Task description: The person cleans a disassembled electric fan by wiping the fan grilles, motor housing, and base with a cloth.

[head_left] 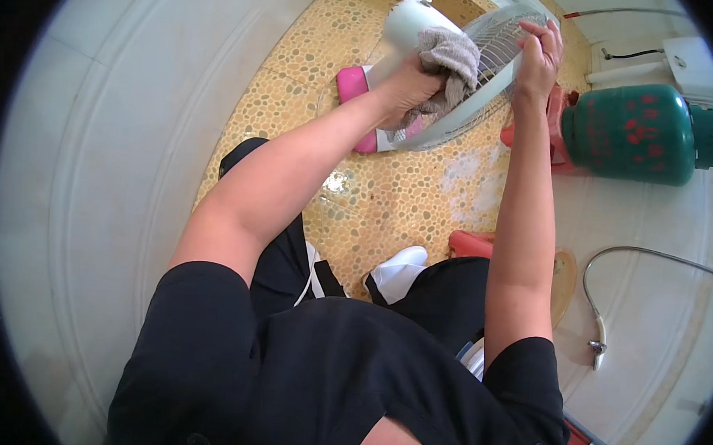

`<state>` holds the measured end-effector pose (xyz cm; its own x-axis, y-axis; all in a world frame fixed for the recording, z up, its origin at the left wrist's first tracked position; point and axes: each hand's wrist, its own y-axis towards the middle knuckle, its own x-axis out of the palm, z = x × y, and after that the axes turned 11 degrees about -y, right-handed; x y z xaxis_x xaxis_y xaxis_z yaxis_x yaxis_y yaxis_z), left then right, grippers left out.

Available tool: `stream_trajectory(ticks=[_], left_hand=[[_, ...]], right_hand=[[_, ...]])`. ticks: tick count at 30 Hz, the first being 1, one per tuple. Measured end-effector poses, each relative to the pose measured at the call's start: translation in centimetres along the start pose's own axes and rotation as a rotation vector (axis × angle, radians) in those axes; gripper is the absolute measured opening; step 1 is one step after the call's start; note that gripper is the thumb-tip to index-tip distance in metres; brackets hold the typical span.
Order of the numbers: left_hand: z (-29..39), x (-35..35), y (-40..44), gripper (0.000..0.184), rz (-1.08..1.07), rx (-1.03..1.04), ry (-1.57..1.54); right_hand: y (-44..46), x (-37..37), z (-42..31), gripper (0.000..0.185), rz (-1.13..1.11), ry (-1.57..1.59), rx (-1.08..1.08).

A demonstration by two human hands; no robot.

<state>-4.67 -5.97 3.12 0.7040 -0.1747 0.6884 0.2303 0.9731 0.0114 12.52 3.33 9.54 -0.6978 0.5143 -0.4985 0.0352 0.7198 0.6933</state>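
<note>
My left hand [414, 87] grips a crumpled grey cloth [450, 56], which lies against the back of an electric fan's wire grille. The fan [463, 114] has a pale rim, a white motor housing [415, 22] and a pink and white base [354, 87]; it stands on the floor in front of me. My right hand [540, 61] is at the far right side of the fan's rim, its fingers bent round the edge. Part of the grille is hidden behind the cloth and my left hand.
A green gas cylinder [631, 132] stands at the right against the wall. A shower hose [586, 275] hangs nearer on that side. Pale wall panels [111, 129] run along the left. A red object [471, 245] rests on the pebble-patterned floor [365, 211] near my white shoe [401, 269].
</note>
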Motion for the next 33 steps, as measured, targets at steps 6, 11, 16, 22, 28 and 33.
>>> stream_trajectory(ticks=[6, 11, 16, 22, 28, 33], left_hand=[[-2.1, 0.9, 1.8, 0.036, 0.126, 0.178, 0.051], [-3.8, 0.4, 4.0, 0.046, 0.180, 0.277, 0.092], [-3.5, 0.3, 4.3, 0.041, 0.354, 0.234, -0.021], [-4.6, -3.4, 5.5, 0.031, 0.295, -0.092, -0.630], [-1.2, -1.6, 1.9, 0.038, 0.225, -0.004, -0.169], [-1.4, -0.1, 1.5, 0.042, 0.246, 0.173, 0.076]], right_hand=[[0.6, 0.2, 1.2, 0.025, 0.006, -0.007, -0.008], [0.7, -0.2, 1.1, 0.025, -0.032, 0.019, 0.020], [0.1, -0.2, -0.3, 0.024, -0.025, 0.007, -0.039], [0.4, -0.4, 1.2, 0.023, -0.035, 0.147, 0.107], [1.3, 1.0, 0.9, 0.023, -0.015, -0.055, 0.050], [0.0, 0.9, -1.2, 0.023, 0.039, -0.124, 0.040]])
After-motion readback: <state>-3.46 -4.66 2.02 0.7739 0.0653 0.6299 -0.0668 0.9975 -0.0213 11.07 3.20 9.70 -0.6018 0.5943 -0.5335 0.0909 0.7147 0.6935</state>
